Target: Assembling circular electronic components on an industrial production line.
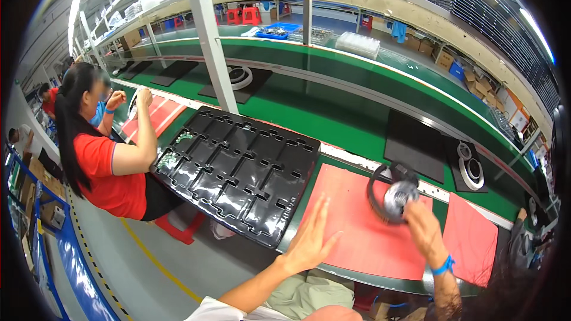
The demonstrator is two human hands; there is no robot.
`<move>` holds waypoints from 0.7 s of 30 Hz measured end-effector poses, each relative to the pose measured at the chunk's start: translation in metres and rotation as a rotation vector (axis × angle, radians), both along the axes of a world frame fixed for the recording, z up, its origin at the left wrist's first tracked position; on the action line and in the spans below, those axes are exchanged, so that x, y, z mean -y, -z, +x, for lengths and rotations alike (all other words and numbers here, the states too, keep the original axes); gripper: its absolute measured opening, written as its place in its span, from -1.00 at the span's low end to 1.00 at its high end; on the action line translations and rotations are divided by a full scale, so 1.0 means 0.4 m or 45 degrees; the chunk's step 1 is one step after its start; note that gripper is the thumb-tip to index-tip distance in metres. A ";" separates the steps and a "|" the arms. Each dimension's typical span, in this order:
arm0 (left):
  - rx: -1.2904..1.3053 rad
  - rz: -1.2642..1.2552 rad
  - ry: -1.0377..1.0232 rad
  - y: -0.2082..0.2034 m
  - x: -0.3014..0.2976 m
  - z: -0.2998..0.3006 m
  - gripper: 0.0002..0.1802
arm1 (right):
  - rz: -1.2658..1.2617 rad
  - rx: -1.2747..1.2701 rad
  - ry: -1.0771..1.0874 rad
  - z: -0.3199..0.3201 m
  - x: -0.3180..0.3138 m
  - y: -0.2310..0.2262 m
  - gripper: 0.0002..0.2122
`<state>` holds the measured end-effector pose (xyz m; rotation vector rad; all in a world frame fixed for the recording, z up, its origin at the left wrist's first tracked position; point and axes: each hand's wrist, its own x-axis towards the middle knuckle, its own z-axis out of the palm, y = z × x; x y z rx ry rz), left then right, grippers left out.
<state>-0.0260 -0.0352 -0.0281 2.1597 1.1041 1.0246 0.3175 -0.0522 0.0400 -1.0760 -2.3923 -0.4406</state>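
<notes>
My right hand [423,229], with a blue band at the wrist, grips a black ring-shaped device [375,193] that has a silvery round unit [399,197] at its lower side. The device is tilted above a red mat [351,232] and partly smeared by motion. My fingers hide the edge of the round unit. Over the mat's left side, my left hand [310,239] is open with its fingers stretched out, holding nothing. A black molded tray [238,169] with many recesses lies just left of the mat.
Beyond the mat runs a green conveyor [345,125] carrying dark pads [414,145] and white ring-shaped devices [471,169]. A white post [209,35] rises behind the tray. A co-worker in red [122,160] sits at the left. Another red mat [470,241] lies at right.
</notes>
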 end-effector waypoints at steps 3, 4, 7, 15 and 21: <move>0.121 0.031 0.005 0.005 -0.001 -0.016 -0.05 | -0.196 0.006 -0.107 -0.052 0.123 0.004 -0.78; 0.006 0.012 0.053 0.002 -0.002 -0.020 -0.07 | -0.261 0.044 -0.083 -0.057 0.141 0.012 -0.74; -0.327 -0.036 0.133 -0.032 0.009 -0.018 -0.15 | -0.355 -0.035 0.061 -0.049 0.141 0.042 -0.73; -0.435 0.106 0.144 -0.044 -0.003 0.015 -0.23 | -0.305 -0.396 0.892 0.230 -0.217 0.094 -0.53; -0.402 0.109 0.148 -0.043 0.006 0.006 -0.23 | -0.346 -0.267 1.557 0.357 -0.419 0.205 -0.44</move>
